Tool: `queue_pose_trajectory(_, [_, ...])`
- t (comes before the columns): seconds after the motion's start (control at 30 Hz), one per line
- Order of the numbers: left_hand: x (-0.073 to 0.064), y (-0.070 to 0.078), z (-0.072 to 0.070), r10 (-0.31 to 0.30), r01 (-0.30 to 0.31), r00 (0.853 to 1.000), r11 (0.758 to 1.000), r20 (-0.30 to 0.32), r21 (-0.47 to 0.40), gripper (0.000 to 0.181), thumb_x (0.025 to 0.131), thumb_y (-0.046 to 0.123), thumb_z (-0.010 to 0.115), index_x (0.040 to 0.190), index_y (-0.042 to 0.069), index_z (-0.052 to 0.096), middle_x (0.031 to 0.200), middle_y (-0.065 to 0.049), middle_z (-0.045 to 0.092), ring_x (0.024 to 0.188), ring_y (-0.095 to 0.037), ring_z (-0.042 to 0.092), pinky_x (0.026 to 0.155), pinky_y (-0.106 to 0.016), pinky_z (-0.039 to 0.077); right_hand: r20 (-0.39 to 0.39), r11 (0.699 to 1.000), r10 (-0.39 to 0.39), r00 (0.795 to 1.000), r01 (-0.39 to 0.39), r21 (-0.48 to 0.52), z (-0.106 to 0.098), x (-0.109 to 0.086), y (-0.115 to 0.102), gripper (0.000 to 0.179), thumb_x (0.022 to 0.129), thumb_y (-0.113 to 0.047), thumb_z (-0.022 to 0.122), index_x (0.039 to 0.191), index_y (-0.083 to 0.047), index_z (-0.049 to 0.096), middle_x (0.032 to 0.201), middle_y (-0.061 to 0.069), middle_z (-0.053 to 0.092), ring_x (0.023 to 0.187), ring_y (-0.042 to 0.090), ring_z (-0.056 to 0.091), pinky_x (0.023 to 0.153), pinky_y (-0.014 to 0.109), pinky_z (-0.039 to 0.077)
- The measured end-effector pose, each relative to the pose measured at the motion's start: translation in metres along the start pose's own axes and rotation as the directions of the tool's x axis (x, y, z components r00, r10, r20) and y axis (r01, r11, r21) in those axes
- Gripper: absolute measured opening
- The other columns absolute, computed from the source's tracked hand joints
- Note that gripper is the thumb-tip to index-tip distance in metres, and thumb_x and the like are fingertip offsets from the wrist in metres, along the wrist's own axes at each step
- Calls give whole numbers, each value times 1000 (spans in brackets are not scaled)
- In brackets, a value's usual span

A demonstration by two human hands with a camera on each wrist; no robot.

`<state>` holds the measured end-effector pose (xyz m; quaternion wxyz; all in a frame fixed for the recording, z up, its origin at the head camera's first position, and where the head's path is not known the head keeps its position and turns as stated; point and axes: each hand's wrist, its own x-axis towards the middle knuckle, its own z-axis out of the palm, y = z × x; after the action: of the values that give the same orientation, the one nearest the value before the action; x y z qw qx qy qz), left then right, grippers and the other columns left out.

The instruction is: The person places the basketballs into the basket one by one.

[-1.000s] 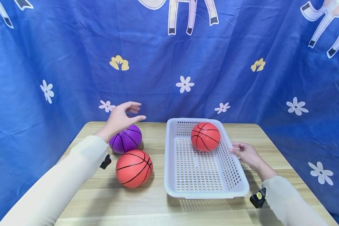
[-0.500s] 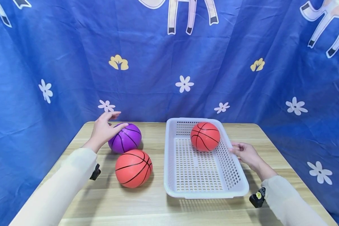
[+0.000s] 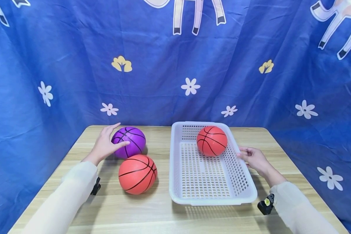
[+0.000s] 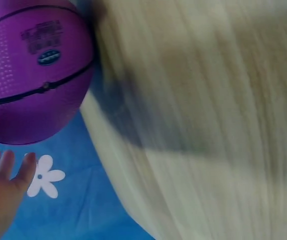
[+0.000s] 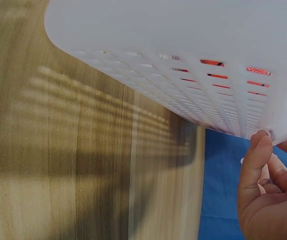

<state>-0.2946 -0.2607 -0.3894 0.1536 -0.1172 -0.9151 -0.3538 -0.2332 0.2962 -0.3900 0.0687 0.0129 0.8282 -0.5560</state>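
Note:
My left hand (image 3: 103, 144) is spread at the left side of a purple toy basketball (image 3: 133, 141), its thumb in front of the ball. In the left wrist view the fingers (image 4: 26, 170) lie just short of the purple ball (image 4: 38, 117), with a small gap. An orange-red basketball (image 3: 138, 175) sits in front of the purple one on the table. My right hand (image 3: 255, 161) pinches the right rim of a white plastic basket (image 3: 173, 169). Another orange-red basketball (image 3: 212, 141) rests inside, toward the back right. Close up, thumb and fingers (image 5: 257, 155) grip the basket rim.
The light wooden table (image 3: 161, 221) carries everything. Behind it hangs a blue curtain (image 3: 152, 65) with white flowers and animal legs, close to the table's back edge. A strip of table separates the two left balls from the basket.
My left hand has moved left and down, from above the purple ball to its left side. The right hand keeps its grip on the basket, and the balls stay in place.

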Motion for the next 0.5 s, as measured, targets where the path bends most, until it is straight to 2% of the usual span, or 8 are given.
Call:
queue_pose_trajectory(0.13, [-2,-5,3,-27,27,998,1000,55,5,95,74,42,80,148,9,31,144,-29,29,130,-49,27,93,-72,29,1,1000,2,1000,-2,1,-1,0,0,50,97,-16,56,138,9,40,121,29,56,93,23,66,74,35,55])
queue_pose_trajectory(0.3, [-4,-6,3,-50,50,991,999,127,-1,98,74,42,80,149,8,28,141,-32,29,124,-52,33,90,-70,35,3,1000,-2,1000,2,6,-1,0,1,50,97,-15,56,138,9,40,122,29,56,95,26,65,74,35,55])
queue_pose_trajectory(0.5, [-6,-7,4,-39,47,987,998,155,-47,101,71,37,83,149,7,27,139,-32,32,122,-51,36,90,-66,39,1,1000,-9,1000,9,11,-1,1,1,49,97,-14,56,138,9,40,122,29,55,98,31,64,74,34,55])
